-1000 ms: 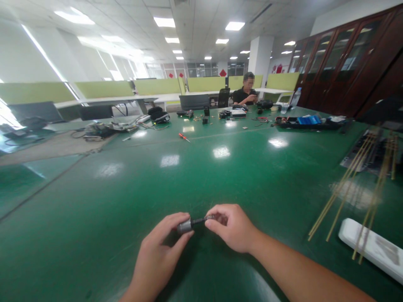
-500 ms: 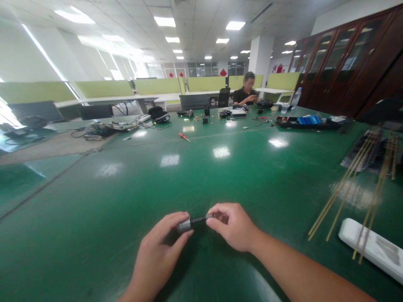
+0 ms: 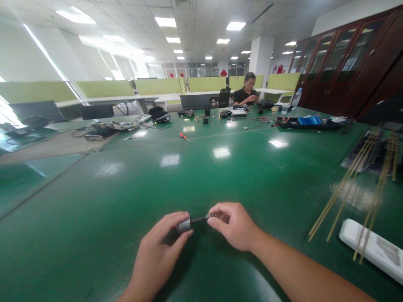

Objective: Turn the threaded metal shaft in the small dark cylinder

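Metal cylinder [image 3: 184,225] sits over the desk [image 3: 189,180], pinched by the left hand [image 3: 159,245]; its dark shaft [image 3: 199,219] runs lengthwise, between two and three o'clock, to the pinching right hand [image 3: 235,227].

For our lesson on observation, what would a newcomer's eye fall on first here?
Probably the silver-grey metallic cylinder in the left grip, its thin dark shaft reaching the right grip, low near the centre. Next, the glossy green tabletop spreading around them, then the long, thin yellowish sticks at right.
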`<state>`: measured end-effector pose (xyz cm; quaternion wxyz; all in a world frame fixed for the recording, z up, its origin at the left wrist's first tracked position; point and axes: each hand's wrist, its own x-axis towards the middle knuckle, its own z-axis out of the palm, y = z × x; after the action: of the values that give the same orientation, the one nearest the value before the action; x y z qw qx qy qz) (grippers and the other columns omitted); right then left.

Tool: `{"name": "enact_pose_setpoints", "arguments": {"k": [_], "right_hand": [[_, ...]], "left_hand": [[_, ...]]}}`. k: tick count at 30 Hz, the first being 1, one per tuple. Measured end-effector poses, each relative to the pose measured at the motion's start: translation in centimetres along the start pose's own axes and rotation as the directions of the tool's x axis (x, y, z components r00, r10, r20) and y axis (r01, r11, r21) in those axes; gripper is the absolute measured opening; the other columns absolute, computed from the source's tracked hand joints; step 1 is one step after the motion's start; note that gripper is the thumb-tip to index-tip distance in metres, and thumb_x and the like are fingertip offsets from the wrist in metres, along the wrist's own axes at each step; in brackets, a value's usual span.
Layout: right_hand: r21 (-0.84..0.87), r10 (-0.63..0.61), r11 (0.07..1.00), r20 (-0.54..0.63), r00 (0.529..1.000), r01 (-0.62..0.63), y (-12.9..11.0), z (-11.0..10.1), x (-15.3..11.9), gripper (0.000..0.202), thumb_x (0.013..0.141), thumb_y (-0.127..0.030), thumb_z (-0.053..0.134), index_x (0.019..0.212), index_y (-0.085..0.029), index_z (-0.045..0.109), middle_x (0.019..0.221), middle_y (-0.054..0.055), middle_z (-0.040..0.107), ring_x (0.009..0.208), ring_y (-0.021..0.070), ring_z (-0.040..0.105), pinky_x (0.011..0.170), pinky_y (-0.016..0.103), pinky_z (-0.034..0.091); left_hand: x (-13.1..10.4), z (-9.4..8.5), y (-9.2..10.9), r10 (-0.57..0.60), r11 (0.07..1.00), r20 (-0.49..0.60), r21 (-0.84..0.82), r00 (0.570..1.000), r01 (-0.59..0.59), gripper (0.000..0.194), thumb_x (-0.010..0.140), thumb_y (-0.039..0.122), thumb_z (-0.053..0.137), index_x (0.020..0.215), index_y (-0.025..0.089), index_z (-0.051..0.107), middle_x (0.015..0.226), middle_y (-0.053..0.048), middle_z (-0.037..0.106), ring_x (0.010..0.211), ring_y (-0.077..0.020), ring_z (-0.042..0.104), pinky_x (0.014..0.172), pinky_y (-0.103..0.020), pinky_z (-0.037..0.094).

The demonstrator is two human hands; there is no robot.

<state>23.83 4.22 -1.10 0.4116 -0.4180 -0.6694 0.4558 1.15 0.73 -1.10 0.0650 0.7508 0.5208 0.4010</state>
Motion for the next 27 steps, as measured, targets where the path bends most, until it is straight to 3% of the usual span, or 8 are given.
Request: {"name": "enact_pose_setpoints", "arguments": {"k": [27], "right_hand": [[0.007,0.003,1.000,-0.006,1.000,-0.003,0.05,-0.18,-0.02,0.010,0.081,-0.023,0.066,0.084,-0.016,0.072,0.065,-0.001,0.062,0.056,0.0113,0.053,0.055,0.022,0.040]], "left_hand": [[-0.18,-0.20,-0.29,-0.003,1.000,-0.004,0.020,1.000,0.003,0.025,0.089,0.042,0.067,0.110,0.030,0.069,0.109,0.000,0.072,0.099,-0.0203,0.069,0.094,-0.033,0.057]]}}
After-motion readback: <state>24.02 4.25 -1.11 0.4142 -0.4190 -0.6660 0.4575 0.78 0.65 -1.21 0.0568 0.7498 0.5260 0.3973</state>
